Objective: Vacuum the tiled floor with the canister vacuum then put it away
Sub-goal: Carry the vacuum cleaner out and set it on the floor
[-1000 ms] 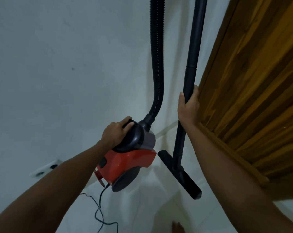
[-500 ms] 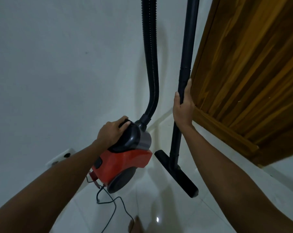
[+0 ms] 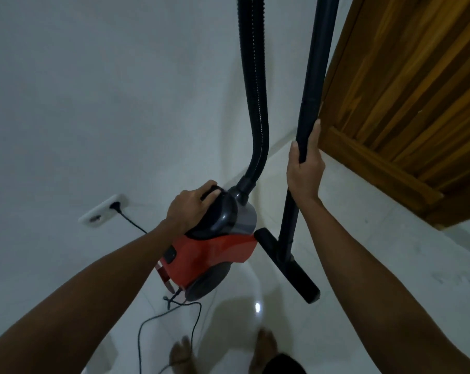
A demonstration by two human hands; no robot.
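At frame centre, the left hand [image 3: 192,205] grips the dark top handle of the red canister [image 3: 215,255], fingers curled over it, with the ribbed hose [image 3: 255,103] rising from the canister's front to the top edge. Right of centre, the right hand [image 3: 305,168] is wrapped round the black wand [image 3: 313,76], whose floor nozzle [image 3: 285,263] sits just beside the canister over the white tiled floor [image 3: 363,252]. A cord [image 3: 169,317] trails from the canister's rear toward the lower edge, a plug sits in the wall socket [image 3: 103,211] at centre left, and a wooden door [image 3: 417,103] fills the upper right.
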